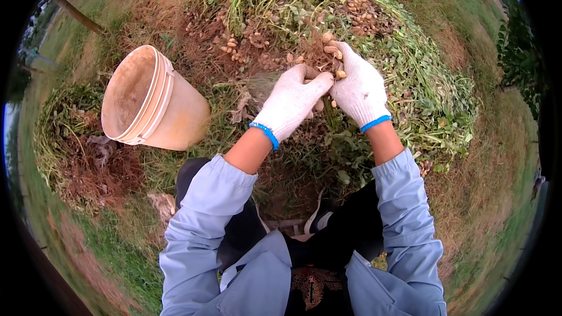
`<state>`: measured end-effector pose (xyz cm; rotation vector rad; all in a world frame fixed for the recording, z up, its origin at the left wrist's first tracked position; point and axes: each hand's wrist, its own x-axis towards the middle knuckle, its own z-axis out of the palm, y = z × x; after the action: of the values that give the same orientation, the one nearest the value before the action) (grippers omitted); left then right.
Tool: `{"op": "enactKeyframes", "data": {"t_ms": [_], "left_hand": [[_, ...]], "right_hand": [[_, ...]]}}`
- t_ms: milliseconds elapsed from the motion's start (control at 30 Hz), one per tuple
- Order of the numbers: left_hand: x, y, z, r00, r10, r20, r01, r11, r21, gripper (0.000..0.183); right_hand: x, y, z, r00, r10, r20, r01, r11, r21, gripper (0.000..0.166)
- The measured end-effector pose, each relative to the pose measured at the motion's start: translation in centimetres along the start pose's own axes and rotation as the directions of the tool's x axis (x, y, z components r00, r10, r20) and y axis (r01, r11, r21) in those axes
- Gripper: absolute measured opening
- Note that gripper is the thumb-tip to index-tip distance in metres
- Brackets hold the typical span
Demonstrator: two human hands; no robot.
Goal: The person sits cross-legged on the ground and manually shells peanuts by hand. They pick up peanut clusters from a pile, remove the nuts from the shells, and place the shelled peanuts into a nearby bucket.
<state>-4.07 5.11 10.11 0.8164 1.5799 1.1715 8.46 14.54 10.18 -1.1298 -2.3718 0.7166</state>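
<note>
Both hands wear white knit gloves with blue cuffs. My right hand (359, 83) grips the roots of a peanut plant (317, 52), with several peanut pods around its fingers. My left hand (295, 98) meets it at the fingertips, closed on pods at the lower side of the same roots; some pods show beneath its palm. Just beyond the hands lies a large heap of pulled peanut plants (298, 0), with green stems and leaves. Clusters of pods (235, 48) show among its roots, and more pods (362, 13) lie at its upper right.
A tilted, dirty white plastic bucket (186, 109) stands left of my hands, its mouth facing left. A smaller pile of plants with bare brown roots (103, 171) lies beyond it at the far left. A thin trunk (74, 11) rises at the upper left. Grass surrounds the heap.
</note>
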Motion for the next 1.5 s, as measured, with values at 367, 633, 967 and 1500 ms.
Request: {"op": "enactKeyframes", "data": {"t_ms": [367,633,967,1500], "left_hand": [[-0.6,-0.6,-0.2,0.992,0.054,0.116,-0.041,0.993,-0.115,0.028],[-1.4,-0.2,-2.0,0.934,0.082,0.349,0.012,0.966,-0.258,0.029],[-3.4,4.4,-20.6,0.654,0.491,-0.576,-0.316,0.869,0.381,0.026],[-4.0,-0.6,-2.4,0.867,0.498,-0.003,-0.42,0.734,0.534,0.02]], "right_hand": [[0.1,1.2,-0.6,0.988,-0.079,0.131,0.017,0.908,0.418,0.046],[0.9,4.9,-1.0,0.974,-0.034,0.225,-0.101,0.823,0.559,0.059],[-0.1,4.0,-3.5,0.932,-0.071,0.355,-0.167,0.786,0.595,0.062],[0.1,1.7,-3.2,0.881,0.038,0.472,-0.386,0.636,0.669,0.072]]}}
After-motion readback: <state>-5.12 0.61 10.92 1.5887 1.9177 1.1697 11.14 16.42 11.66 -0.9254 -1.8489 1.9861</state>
